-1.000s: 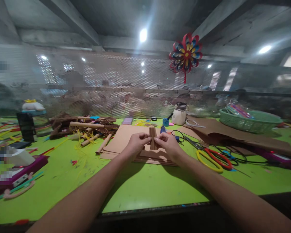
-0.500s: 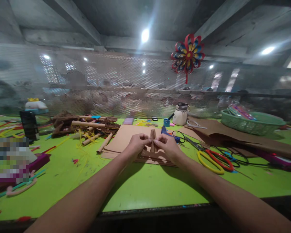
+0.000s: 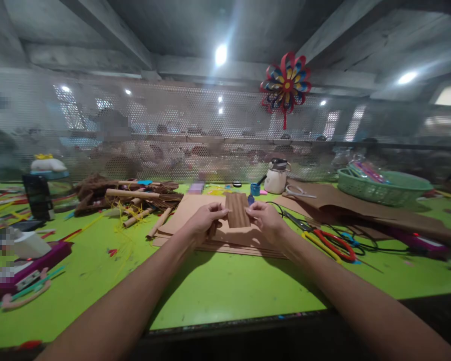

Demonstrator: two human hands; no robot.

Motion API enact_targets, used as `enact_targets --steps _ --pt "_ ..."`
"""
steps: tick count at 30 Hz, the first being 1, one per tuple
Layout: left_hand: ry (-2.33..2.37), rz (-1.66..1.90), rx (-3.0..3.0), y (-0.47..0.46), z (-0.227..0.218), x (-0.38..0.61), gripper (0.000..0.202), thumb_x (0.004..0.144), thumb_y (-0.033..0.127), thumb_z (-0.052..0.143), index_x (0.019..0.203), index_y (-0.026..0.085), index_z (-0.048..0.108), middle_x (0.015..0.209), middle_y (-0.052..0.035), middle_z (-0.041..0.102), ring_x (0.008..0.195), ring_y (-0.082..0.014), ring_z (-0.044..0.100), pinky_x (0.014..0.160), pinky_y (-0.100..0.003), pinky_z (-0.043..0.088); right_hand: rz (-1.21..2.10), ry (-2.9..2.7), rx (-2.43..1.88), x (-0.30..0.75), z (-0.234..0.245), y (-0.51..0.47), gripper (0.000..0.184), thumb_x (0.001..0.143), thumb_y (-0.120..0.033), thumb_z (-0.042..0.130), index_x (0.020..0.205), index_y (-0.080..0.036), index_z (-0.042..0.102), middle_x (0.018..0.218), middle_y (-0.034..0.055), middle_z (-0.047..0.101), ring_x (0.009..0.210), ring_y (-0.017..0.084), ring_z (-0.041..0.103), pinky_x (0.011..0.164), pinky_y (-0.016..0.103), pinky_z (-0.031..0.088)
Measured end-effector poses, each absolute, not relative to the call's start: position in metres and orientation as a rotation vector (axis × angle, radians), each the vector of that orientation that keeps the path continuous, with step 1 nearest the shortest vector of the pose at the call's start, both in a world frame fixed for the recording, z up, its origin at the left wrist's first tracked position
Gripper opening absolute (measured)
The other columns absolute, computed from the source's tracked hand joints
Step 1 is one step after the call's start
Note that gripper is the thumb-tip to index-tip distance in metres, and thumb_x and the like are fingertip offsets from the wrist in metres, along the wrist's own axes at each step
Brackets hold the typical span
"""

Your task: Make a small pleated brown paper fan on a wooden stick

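Note:
A small brown pleated piece of paper is spread flat between my two hands, its fold lines running lengthwise. My left hand pinches its left edge between thumb and fingers. On the opposite edge, my right hand holds it with the same kind of pinch. Beneath both hands lies a stack of tan cardboard sheets. The blue glue gun is mostly hidden behind the paper and my right hand.
Scissors with red and yellow handles lie right of my right hand, among black cords. Paper rolls are heaped at the left. A white jar, a green basket and a purple power strip stand around the green table.
The brown paper was bunched into a narrow bundle and is now opened out wide. My hands have moved apart. The whole view has shifted slightly.

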State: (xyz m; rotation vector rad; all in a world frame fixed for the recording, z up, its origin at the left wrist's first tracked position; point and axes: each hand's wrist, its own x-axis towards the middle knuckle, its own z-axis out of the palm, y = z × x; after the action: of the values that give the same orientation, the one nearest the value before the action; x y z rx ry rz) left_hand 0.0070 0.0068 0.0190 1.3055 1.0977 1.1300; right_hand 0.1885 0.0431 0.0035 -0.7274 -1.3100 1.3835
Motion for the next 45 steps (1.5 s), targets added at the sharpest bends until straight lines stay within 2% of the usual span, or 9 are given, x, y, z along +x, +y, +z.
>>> enact_targets --steps 6,11,19,25,29,33,37,41,45 --pt "0.987 1.184 1.29 0.01 0.018 0.004 0.023 0.07 0.031 0.064 0.07 0.017 0.046 0.062 0.003 0.053 0.043 -0.0041 0.043 0.037 -0.014 0.026 1.534 -1.299 -0.576 0.191 0.007 0.044 0.03 0.054 -0.032 0.076 0.057 -0.016 0.05 0.059 -0.0031 0.053 0.057 0.01 0.05 0.061 0.027 0.042" --pt "1.001 1.246 1.33 0.011 0.014 0.006 0.025 0.068 0.033 0.065 0.07 0.016 0.047 0.062 0.0032 0.052 0.046 -0.0045 0.045 0.042 -0.015 0.032 1.516 -1.29 -0.576 0.189 0.003 0.045 0.03 0.054 -0.033 0.076 0.06 -0.016 0.053 0.058 -0.0035 0.054 0.054 0.009 0.05 0.055 0.025 0.041" --pt "1.097 1.341 1.509 0.011 0.019 0.01 0.02 0.07 0.027 0.062 0.066 0.015 0.046 0.056 0.0052 0.048 0.048 -0.0047 0.045 0.047 -0.015 0.037 1.286 -1.435 -0.696 0.189 0.004 0.049 0.033 0.051 -0.038 0.076 0.058 -0.015 0.053 0.047 -0.0043 0.052 0.043 0.008 0.044 0.047 0.024 0.035" --pt "1.195 1.236 1.484 0.003 0.024 0.009 0.023 0.073 0.037 0.058 0.072 0.018 0.045 0.053 0.0062 0.048 0.035 -0.004 0.035 0.03 -0.014 0.022 1.211 -1.503 -0.649 0.192 0.005 0.051 0.03 0.057 -0.038 0.072 0.061 -0.015 0.054 0.047 -0.0034 0.053 0.043 0.009 0.044 0.048 0.024 0.036" --pt "1.196 1.163 1.486 0.001 0.022 0.008 0.026 0.072 0.041 0.058 0.071 0.018 0.046 0.052 0.0063 0.048 0.033 -0.0032 0.032 0.029 -0.014 0.02 1.101 -1.593 -0.702 0.194 0.004 0.053 0.029 0.06 -0.04 0.07 0.061 -0.016 0.054 0.05 -0.0032 0.051 0.048 0.01 0.046 0.05 0.025 0.038" --pt "1.204 1.246 1.464 0.004 0.021 0.011 0.025 0.068 0.034 0.064 0.065 0.015 0.048 0.05 0.0055 0.046 0.04 -0.0037 0.039 0.036 -0.013 0.026 0.782 -1.727 -0.784 0.194 0.005 0.05 0.018 0.069 -0.032 0.061 0.063 -0.017 0.053 0.056 -0.0015 0.051 0.054 0.012 0.047 0.053 0.026 0.038" --pt "1.242 1.393 1.25 0.002 0.022 0.018 0.027 0.067 0.034 0.065 0.062 0.015 0.046 0.048 0.006 0.045 0.037 -0.0032 0.034 0.033 -0.014 0.021 0.108 -1.895 -0.828 0.194 0.006 0.043 0.011 0.076 -0.019 0.052 0.064 -0.018 0.051 0.064 0.0021 0.051 0.062 0.015 0.045 0.058 0.028 0.036" --pt "1.095 1.311 1.127 -0.004 0.028 0.027 0.037 0.071 0.049 0.059 0.068 0.012 0.055 0.061 -0.0041 0.059 0.046 -0.0065 0.048 0.039 -0.016 0.032 -0.313 -1.99 -0.776 0.19 0.005 0.035 0.018 0.083 -0.013 0.041 0.068 -0.017 0.051 0.074 0.0075 0.051 0.074 0.019 0.044 0.065 0.031 0.037" --pt "0.994 1.147 1.039 -0.007 0.03 0.029 0.048 0.069 0.06 0.055 0.077 0.013 0.06 0.071 -0.0095 0.065 0.057 -0.0146 0.059 0.036 -0.018 0.028 -0.451 -2.177 -0.613 0.182 0.004 0.024 0.024 0.088 -0.016 0.036 0.072 -0.016 0.053 0.078 0.0088 0.055 0.077 0.02 0.043 0.071 0.033 0.039"
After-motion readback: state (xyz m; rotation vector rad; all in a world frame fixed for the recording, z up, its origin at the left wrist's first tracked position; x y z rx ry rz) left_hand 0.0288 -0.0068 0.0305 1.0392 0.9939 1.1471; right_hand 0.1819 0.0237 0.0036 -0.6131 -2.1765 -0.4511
